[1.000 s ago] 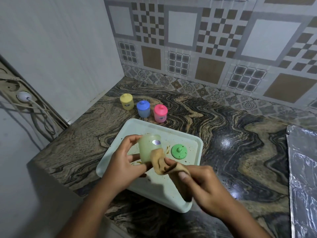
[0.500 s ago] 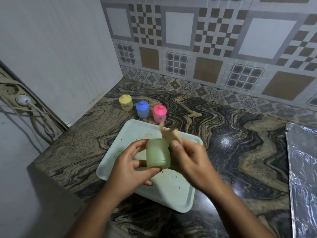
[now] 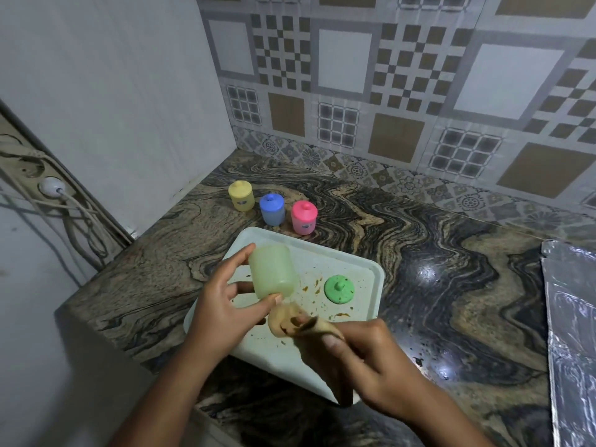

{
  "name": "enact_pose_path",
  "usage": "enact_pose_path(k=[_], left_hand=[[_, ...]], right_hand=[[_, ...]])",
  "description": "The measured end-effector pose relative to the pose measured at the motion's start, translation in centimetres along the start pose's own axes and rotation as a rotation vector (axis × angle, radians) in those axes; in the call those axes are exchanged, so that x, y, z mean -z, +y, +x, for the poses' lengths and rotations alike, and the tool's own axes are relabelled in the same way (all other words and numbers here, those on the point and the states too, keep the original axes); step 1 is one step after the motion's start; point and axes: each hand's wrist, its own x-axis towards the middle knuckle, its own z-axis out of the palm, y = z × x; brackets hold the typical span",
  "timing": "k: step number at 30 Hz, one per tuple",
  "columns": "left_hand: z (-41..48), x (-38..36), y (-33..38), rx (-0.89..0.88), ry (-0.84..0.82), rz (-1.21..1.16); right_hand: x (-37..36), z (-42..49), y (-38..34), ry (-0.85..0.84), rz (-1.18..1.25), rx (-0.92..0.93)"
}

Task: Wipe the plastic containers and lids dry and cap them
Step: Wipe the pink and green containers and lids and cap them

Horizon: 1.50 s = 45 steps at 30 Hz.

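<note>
A glossy stone tabletop with swirling brown and black veins fills the corner of the room. Behind it rises a wall of grey, white and brown patterned tiles, and a plain white wall closes the left side. A power strip with one white plug in it hangs on the left, and a sheet of foil lies at the right edge.

A single pale tray, smeared with brown spots, sits on the tabletop near its front edge. Above it the left hand grips the one uncapped container, a pale green container, with the fingers on its far side and the thumb under its lower end. Its long axis is tilted slightly off upright: the closed-looking end points up and away, the other end down toward the person. The right hand is closed around one bunched brown cloth, which sits right at the container's lower end; whether they touch cannot be told.

One loose green lid lies knob-up on the tray, to the right of the held container.

Behind the tray three capped containers stand upright in a row: a yellow container, a blue container and a pink container. That makes four containers in all.
</note>
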Motion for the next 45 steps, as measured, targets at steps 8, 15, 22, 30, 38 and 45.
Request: enact_pose_path(k=[8, 15, 22, 30, 38, 45], left_hand=[[-0.8, -0.6, 0.4, 0.085, -0.135, -0.096], [-1.3, -2.1, -0.2, 0.041, -0.085, -0.142], [-0.3, -0.2, -0.8, 0.027, 0.011, -0.009], [-0.3, 0.7, -0.5, -0.015, -0.074, -0.042], [-1.2, -1.3, -1.0, -0.042, -0.145, -0.053], [-0.8, -0.6, -0.2, -0.137, -0.038, -0.035]], right_hand=[[1.7, 3.9, -0.5, 0.440, 0.410, -0.121], [0.1, 5.3, -1.2, 0.141, -0.117, 0.030], [-0.1, 2.3, -0.5, 0.105, -0.126, 0.098], [1.8, 1.5, 0.5, 0.293, 0.474, -0.209], [0.8, 5.5, -1.7, 0.215, 0.056, -0.038], [-0.4, 3.8, -1.8, 0.165, -0.129, 0.149]])
